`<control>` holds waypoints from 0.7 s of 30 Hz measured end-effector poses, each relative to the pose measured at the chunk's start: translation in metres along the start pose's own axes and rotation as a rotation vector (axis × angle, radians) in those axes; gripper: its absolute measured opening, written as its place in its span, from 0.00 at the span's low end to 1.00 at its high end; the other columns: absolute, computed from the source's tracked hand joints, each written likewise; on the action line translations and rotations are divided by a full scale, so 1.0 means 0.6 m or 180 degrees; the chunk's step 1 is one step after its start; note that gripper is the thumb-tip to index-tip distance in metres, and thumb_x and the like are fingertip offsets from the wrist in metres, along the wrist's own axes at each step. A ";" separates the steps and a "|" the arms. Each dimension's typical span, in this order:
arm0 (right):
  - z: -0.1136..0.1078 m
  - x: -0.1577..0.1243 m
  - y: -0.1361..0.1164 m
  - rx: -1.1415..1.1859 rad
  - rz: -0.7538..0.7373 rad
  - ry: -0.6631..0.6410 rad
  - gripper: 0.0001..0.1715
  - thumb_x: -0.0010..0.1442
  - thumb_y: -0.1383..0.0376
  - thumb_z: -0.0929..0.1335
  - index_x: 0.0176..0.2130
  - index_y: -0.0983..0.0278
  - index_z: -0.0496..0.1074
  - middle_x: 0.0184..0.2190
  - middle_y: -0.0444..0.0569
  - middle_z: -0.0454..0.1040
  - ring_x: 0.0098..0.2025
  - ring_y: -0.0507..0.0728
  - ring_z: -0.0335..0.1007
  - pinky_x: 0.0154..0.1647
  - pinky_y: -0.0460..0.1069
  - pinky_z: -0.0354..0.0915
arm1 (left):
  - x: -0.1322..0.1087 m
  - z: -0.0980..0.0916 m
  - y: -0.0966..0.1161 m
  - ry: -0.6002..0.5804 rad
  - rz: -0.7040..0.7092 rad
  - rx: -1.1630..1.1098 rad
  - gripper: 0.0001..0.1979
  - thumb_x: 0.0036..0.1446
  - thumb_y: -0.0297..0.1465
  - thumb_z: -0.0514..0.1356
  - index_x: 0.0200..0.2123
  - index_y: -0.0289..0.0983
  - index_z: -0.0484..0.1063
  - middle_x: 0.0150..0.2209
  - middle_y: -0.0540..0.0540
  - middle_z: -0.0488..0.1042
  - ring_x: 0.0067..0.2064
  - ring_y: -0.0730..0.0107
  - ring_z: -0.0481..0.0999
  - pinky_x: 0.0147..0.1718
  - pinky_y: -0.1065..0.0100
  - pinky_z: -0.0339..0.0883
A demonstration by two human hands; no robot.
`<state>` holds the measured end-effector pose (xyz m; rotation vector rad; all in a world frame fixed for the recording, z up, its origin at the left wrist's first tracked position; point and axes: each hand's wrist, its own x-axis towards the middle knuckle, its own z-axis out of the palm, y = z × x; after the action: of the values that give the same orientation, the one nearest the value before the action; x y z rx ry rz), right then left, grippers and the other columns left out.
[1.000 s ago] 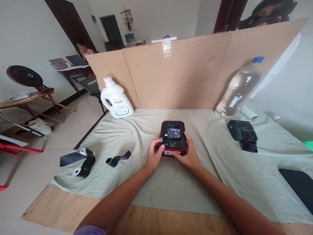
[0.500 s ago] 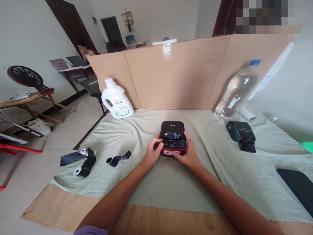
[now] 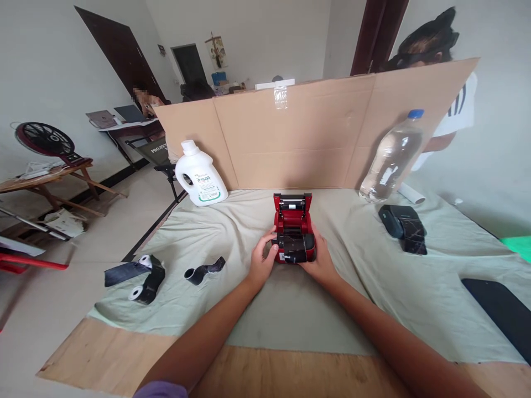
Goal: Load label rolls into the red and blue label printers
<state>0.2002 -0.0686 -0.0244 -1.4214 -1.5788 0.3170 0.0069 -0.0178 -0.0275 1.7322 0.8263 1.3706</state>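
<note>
A small red and black label printer (image 3: 285, 220) sits on the cloth in front of me, its lid (image 3: 292, 205) raised and tilted back, showing the red inside. Over its front edge lies a glossy black strip (image 3: 295, 251). My left hand (image 3: 262, 257) grips the printer's left side, thumb near the front corner. On the opposite side, my right hand (image 3: 323, 260) is wrapped around the right front corner, some of its fingers hidden. To the left lie several black label rolls (image 3: 153, 279) and a smaller black curled strip (image 3: 203, 272).
A white detergent jug (image 3: 202, 179) and a clear water bottle (image 3: 392, 160) stand before a cardboard panel (image 3: 290, 143). On the right are a black device with a dark strip (image 3: 396, 221), a paper tube (image 3: 411, 194) and a black phone-like slab (image 3: 498, 307). Behind the panel stands a person.
The printer's lid has swung up and back from closed. The black strip now hangs over the printer's front. Both hands stay at its sides, and my view has shifted slightly.
</note>
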 end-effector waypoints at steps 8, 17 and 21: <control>-0.058 0.043 0.001 0.0301 -0.0704 0.0026 0.31 0.60 0.64 0.60 0.61 0.58 0.68 0.61 0.52 0.69 0.61 0.64 0.64 0.58 0.61 0.65 | 0.003 -0.001 -0.003 0.0015 0.0086 0.0024 0.13 0.66 0.37 0.56 0.50 0.39 0.71 0.62 0.38 0.69 0.64 0.59 0.68 0.63 0.53 0.60; -0.037 0.226 -0.067 -0.1821 -0.0094 -0.2252 0.11 0.55 0.66 0.69 0.37 0.60 0.81 0.37 0.51 0.82 0.42 0.61 0.76 0.42 0.51 0.67 | 0.005 0.000 0.001 0.0079 0.0046 -0.0048 0.13 0.65 0.37 0.57 0.49 0.39 0.73 0.60 0.39 0.71 0.63 0.58 0.69 0.63 0.54 0.60; -0.002 0.247 -0.082 -0.2200 0.0152 -0.2471 0.06 0.42 0.67 0.75 0.27 0.60 0.79 0.29 0.53 0.79 0.43 0.67 0.75 0.43 0.55 0.67 | 0.005 -0.001 0.002 0.0074 0.0099 -0.0015 0.13 0.65 0.37 0.57 0.50 0.39 0.72 0.60 0.40 0.71 0.63 0.59 0.69 0.64 0.54 0.60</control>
<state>0.1893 0.0463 0.0806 -2.0026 -2.4426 0.4006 0.0073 -0.0157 -0.0247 1.7351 0.8112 1.4146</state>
